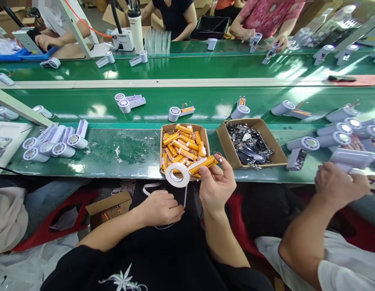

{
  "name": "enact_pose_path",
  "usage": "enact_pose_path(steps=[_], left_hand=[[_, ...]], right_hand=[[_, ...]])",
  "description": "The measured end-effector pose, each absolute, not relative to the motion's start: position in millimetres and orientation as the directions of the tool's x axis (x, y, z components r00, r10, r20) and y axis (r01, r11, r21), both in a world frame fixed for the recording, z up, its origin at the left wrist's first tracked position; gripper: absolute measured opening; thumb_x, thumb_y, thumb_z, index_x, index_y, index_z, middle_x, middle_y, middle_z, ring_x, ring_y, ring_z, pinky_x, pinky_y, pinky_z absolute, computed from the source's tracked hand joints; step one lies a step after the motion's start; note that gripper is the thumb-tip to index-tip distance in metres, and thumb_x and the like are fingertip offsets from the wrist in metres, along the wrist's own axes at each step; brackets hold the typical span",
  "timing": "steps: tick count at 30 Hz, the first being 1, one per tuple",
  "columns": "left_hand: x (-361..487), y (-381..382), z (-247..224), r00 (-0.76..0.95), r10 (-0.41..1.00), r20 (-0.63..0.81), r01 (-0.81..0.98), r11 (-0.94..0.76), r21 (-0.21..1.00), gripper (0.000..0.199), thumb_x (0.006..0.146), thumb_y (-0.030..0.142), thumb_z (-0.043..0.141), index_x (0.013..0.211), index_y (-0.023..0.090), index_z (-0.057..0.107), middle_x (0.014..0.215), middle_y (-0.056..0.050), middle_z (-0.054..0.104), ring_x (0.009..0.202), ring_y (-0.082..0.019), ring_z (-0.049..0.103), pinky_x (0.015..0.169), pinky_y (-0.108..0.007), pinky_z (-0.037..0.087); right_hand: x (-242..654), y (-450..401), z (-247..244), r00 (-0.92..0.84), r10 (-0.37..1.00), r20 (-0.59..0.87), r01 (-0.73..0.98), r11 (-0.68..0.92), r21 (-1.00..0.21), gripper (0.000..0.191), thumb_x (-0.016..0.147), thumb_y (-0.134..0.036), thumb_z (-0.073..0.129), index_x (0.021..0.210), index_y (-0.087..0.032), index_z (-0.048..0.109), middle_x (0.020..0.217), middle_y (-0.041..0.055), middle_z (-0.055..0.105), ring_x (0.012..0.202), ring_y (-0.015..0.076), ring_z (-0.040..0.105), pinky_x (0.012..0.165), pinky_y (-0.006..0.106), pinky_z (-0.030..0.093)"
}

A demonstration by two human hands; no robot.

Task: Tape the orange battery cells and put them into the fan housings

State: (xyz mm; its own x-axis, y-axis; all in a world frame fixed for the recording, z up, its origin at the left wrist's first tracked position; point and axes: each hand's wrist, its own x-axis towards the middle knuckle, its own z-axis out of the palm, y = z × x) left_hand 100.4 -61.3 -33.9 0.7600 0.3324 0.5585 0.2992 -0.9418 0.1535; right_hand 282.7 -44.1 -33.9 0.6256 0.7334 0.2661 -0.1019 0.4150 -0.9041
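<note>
My right hand point(217, 184) pinches an orange-wrapped battery point(208, 162) with a short red wire at its end. A white tape roll point(177, 184) hangs at the battery's other end, in front of the battery box. From the roll a narrow white tape strip point(185, 196) runs down to my left hand point(161, 208), whose fingers are closed on it. Just behind sits a cardboard box point(162, 139) of loose orange batteries point(185, 143). Part of the held battery's lower side is hidden behind my right fingers.
A cardboard box point(279, 155) of black circuit boards stands to the right. White fan-like housings point(63, 149) lie left, more on the green conveyor belt point(99, 99). A co-worker's hand point(335, 182) holds a housing at right. Other people sit across the line.
</note>
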Motion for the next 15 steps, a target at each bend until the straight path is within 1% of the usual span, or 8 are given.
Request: enact_pose_path(steps=[1, 3, 5, 7, 9, 11, 12, 15], left_hand=[[96, -63, -36, 0.729, 0.345, 0.591, 0.304, -0.937, 0.172, 0.018, 0.097, 0.029, 0.069, 0.082, 0.021, 0.069, 0.059, 0.005, 0.055, 0.055, -0.011, 0.049, 0.052, -0.031, 0.036], [89, -62, -39, 0.592, 0.384, 0.708, 0.37, -0.91, 0.185, 0.016, 0.093, 0.037, 0.077, 0.093, 0.023, 0.072, 0.065, 0.004, 0.06, 0.06, -0.012, 0.051, 0.056, -0.029, 0.039], [83, -57, -39, 0.44, 0.399, 0.804, 0.487, -0.859, 0.16, 0.03, 0.086, 0.045, 0.085, 0.105, 0.025, 0.073, 0.075, 0.001, 0.066, 0.074, -0.016, 0.056, 0.066, -0.031, 0.047], [82, -47, -36, 0.381, 0.415, 0.826, 0.622, -0.776, 0.103, 0.041, 0.081, 0.049, 0.089, 0.112, 0.026, 0.074, 0.089, -0.005, 0.071, 0.093, -0.022, 0.056, 0.083, -0.036, 0.051], [84, -38, -33, 0.382, 0.453, 0.805, 0.715, -0.697, 0.053, 0.041, 0.08, 0.046, 0.091, 0.113, 0.027, 0.075, 0.101, -0.008, 0.072, 0.108, -0.027, 0.051, 0.096, -0.04, 0.049], [89, -32, -30, 0.387, 0.46, 0.799, 0.745, -0.667, 0.023, 0.034, 0.08, 0.037, 0.091, 0.11, 0.03, 0.077, 0.105, -0.008, 0.072, 0.111, -0.027, 0.047, 0.1, -0.041, 0.045], [93, -31, -29, 0.386, 0.447, 0.807, 0.744, -0.668, 0.014, 0.032, 0.08, 0.037, 0.091, 0.108, 0.032, 0.077, 0.105, -0.007, 0.072, 0.11, -0.027, 0.046, 0.1, -0.041, 0.045], [108, -39, -29, 0.37, 0.405, 0.836, 0.727, -0.686, 0.01, 0.027, 0.081, 0.045, 0.089, 0.102, 0.033, 0.078, 0.101, -0.005, 0.074, 0.103, -0.026, 0.046, 0.097, -0.041, 0.043]], right_hand=[[283, -45, -34, 0.62, 0.739, 0.264, -0.114, 0.418, -0.901, 0.051, 0.08, -0.029, 0.091, 0.125, -0.023, 0.068, 0.107, 0.0037, 0.084, 0.094, 0.0218, 0.082, 0.086, 0.038, 0.068], [284, -47, -35, 0.608, 0.751, 0.256, -0.141, 0.42, -0.897, 0.051, 0.08, -0.028, 0.091, 0.125, -0.024, 0.068, 0.108, 0.0037, 0.084, 0.095, 0.0221, 0.082, 0.086, 0.039, 0.068], [283, -48, -36, 0.6, 0.76, 0.248, -0.166, 0.422, -0.891, 0.052, 0.079, -0.028, 0.092, 0.125, -0.025, 0.068, 0.107, 0.0037, 0.084, 0.094, 0.0225, 0.082, 0.086, 0.039, 0.068], [280, -48, -34, 0.583, 0.776, 0.243, -0.193, 0.422, -0.886, 0.05, 0.08, -0.028, 0.091, 0.124, -0.025, 0.067, 0.106, 0.0038, 0.084, 0.095, 0.0233, 0.082, 0.086, 0.039, 0.068], [273, -49, -32, 0.567, 0.788, 0.24, -0.219, 0.426, -0.878, 0.049, 0.081, -0.03, 0.09, 0.123, -0.026, 0.065, 0.106, 0.0036, 0.083, 0.097, 0.024, 0.082, 0.087, 0.04, 0.067], [261, -51, -30, 0.598, 0.765, 0.241, -0.228, 0.45, -0.863, 0.048, 0.084, -0.034, 0.088, 0.123, -0.028, 0.062, 0.108, 0.0031, 0.082, 0.099, 0.0246, 0.082, 0.09, 0.043, 0.067], [254, -53, -29, 0.633, 0.736, 0.24, -0.219, 0.467, -0.857, 0.049, 0.084, -0.037, 0.087, 0.124, -0.029, 0.06, 0.109, 0.0029, 0.081, 0.1, 0.0247, 0.081, 0.091, 0.044, 0.067], [238, -55, -29, 0.701, 0.676, 0.228, -0.187, 0.482, -0.856, 0.053, 0.085, -0.039, 0.086, 0.125, -0.032, 0.053, 0.11, 0.0016, 0.08, 0.097, 0.0244, 0.082, 0.091, 0.046, 0.067]])
